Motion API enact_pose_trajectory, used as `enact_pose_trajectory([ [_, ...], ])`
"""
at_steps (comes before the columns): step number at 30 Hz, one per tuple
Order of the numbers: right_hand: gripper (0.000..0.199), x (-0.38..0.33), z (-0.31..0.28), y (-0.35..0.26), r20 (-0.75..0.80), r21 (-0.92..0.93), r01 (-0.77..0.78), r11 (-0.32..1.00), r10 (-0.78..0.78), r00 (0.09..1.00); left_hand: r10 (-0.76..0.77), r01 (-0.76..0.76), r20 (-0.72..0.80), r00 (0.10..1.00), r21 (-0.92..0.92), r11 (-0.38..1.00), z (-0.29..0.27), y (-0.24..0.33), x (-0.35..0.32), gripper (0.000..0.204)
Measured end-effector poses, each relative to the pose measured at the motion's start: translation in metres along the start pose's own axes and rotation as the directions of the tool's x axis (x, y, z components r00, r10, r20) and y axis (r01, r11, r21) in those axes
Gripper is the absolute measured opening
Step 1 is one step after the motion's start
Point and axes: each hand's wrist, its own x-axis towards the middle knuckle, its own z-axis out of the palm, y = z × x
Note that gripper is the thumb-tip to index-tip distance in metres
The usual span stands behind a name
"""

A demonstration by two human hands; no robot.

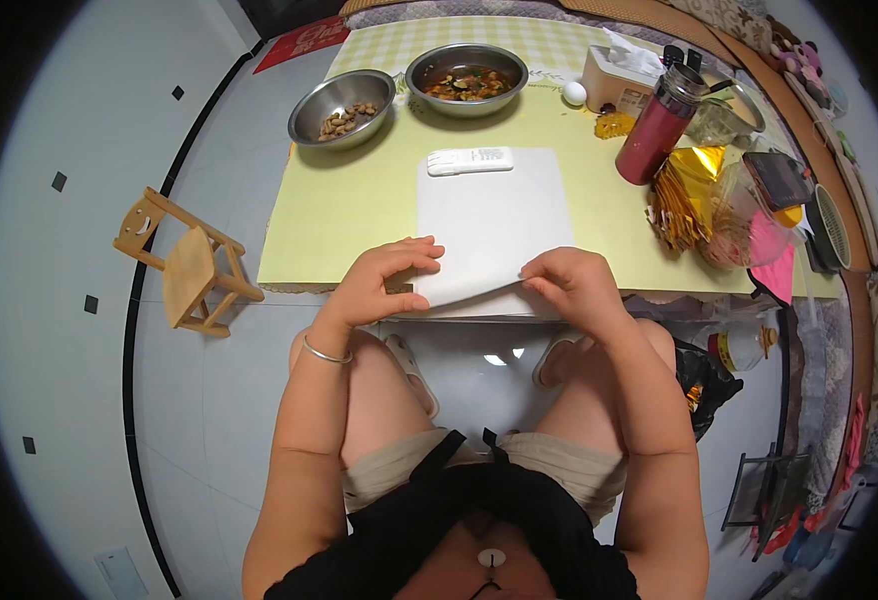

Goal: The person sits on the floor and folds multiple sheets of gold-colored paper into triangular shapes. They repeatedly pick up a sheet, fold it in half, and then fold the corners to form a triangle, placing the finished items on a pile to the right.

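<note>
A white sheet of paper (494, 220) lies on the low yellow-green table (349, 210), its near edge lifted off the surface. My left hand (384, 283) pinches the near left corner of the sheet. My right hand (574, 285) grips the near right edge, fingers curled over it. A white remote control (470, 160) rests across the far end of the paper.
Two steel bowls stand at the back: one with brown pieces (343, 108), one with cooked food (466, 78). A red flask (661, 125), tissue box (619, 75), egg (575, 93), gold packets (689, 190) crowd the right. A wooden stool (187, 265) stands left on the floor.
</note>
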Motion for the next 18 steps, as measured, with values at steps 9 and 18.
enact_pose_trajectory([
  [9, 0.017, 0.020, 0.009, 0.012, -0.019, 0.388, -0.300, 0.871, 0.333, 0.943, -0.327, 0.274, -0.089, 0.941, -0.369, 0.888, 0.000, 0.001, 0.005, 0.060],
  [18, 0.010, 0.019, -0.008, 0.017, 0.088, 0.459, -0.365, 0.810, 0.367, 0.926, -0.486, 0.383, -0.311, 0.817, -0.338, 0.860, 0.018, 0.017, 0.018, 0.011],
])
